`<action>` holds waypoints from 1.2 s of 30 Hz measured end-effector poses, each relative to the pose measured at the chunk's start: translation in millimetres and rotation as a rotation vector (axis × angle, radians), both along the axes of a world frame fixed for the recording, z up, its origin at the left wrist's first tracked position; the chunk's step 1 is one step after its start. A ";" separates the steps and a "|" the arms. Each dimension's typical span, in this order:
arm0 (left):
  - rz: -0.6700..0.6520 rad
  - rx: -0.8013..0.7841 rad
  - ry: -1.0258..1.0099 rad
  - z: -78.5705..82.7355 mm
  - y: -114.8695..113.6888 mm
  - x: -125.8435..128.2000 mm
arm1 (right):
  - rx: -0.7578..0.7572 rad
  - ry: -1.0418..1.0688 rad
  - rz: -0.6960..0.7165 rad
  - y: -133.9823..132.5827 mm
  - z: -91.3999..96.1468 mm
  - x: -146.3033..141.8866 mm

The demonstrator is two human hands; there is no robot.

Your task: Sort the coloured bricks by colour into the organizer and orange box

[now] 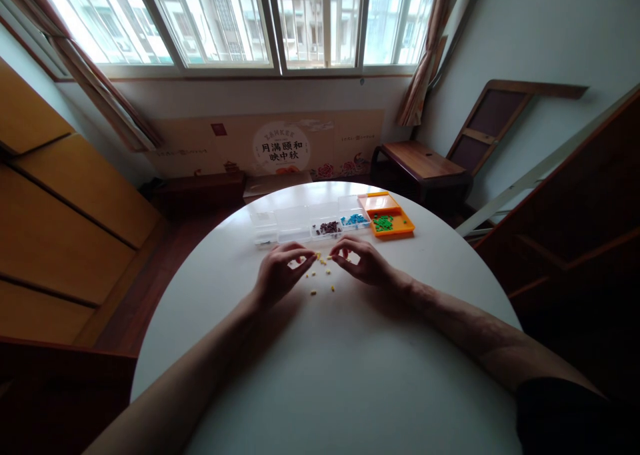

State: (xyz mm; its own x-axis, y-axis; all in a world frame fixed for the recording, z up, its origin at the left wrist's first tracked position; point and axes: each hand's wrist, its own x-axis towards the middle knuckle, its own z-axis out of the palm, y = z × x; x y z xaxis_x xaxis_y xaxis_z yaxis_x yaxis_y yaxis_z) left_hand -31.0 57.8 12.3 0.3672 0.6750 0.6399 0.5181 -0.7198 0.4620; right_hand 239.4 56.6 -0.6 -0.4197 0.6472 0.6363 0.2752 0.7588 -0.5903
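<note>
My left hand (281,272) is closed in a pinch at a small yellow piece (317,255). Facing it, my right hand (366,264) pinches another small pale-yellow piece (329,258) between thumb and forefinger. Between and below the fingertips, several loose yellow pieces (328,272) lie scattered on the white round table (320,368). Just beyond the hands stands a row of clear plastic compartments (293,225). One holds dark brown pieces (329,227), another blue pieces (355,220). At the row's right end, an orange box (400,228) contains green pieces (383,223).
A wooden chair (425,159) stands beyond the table at the right. Cardboard printed with a round emblem (281,148) leans below the window. Yellow-brown cabinets (60,228) line the left side, and a dark wooden panel (575,228) rises on the right.
</note>
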 end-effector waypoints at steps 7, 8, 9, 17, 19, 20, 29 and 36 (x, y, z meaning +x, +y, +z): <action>0.423 0.053 0.109 5.9 31.3 -29.1 | -0.036 -0.001 -0.147 6.5 -3.4 5.2; 0.445 0.057 0.135 3.9 34.3 -31.2 | -0.043 0.001 -0.160 7.5 -3.9 6.8; 0.453 0.060 0.161 1.8 36.1 -32.6 | -0.048 -0.001 -0.173 8.4 -4.5 8.8; 0.298 0.086 0.196 -0.4 17.2 -33.5 | -0.026 -0.219 -0.193 10.0 -0.6 35.6; 0.235 0.072 0.208 0.0 10.8 -33.6 | -0.011 -0.288 -0.155 9.0 2.8 41.4; 0.215 0.064 0.214 0.1 8.4 -33.6 | -0.006 -0.312 -0.146 8.3 4.6 43.4; 0.169 0.056 0.228 0.5 5.6 -30.3 | -0.063 -0.277 -0.168 -6.1 18.4 40.1; 0.134 0.054 0.264 -2.0 5.7 -29.8 | -0.055 -0.292 -0.143 0.0 6.7 36.5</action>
State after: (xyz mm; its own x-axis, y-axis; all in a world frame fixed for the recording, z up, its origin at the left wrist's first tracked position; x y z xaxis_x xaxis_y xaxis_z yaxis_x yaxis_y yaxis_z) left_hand -60.9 63.5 10.3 0.4359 0.6962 0.5704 0.7073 -0.6569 0.2612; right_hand 275.9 56.6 6.0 -0.4818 0.7430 0.4645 0.5405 0.6692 -0.5099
